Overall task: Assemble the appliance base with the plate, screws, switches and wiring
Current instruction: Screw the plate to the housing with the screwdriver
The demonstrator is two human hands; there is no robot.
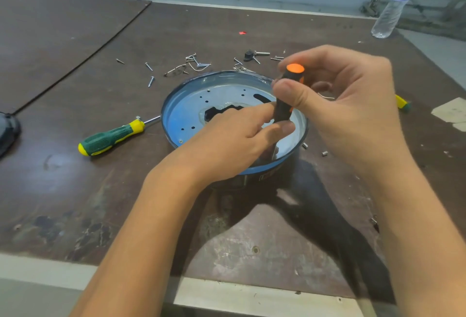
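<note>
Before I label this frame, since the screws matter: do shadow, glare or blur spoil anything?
Head view: a hard shadow darkens the table nearer than the plate; bluish glare washes the plate around the screwdriver; loose screws stay legible; the far bottle is soft and leans, likely wide-angle distortion.

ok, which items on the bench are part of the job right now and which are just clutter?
In use: appliance base, orange-capped screwdriver gripped by left hand and right hand, loose screws.
Lying about: green screwdriver, water bottle, red scrap, paper scraps.

Screwdriver (111, 137): three; bottle (396, 1): one; base (181, 115): one; loose screws (151, 81): maybe dozen, blurry.
</note>
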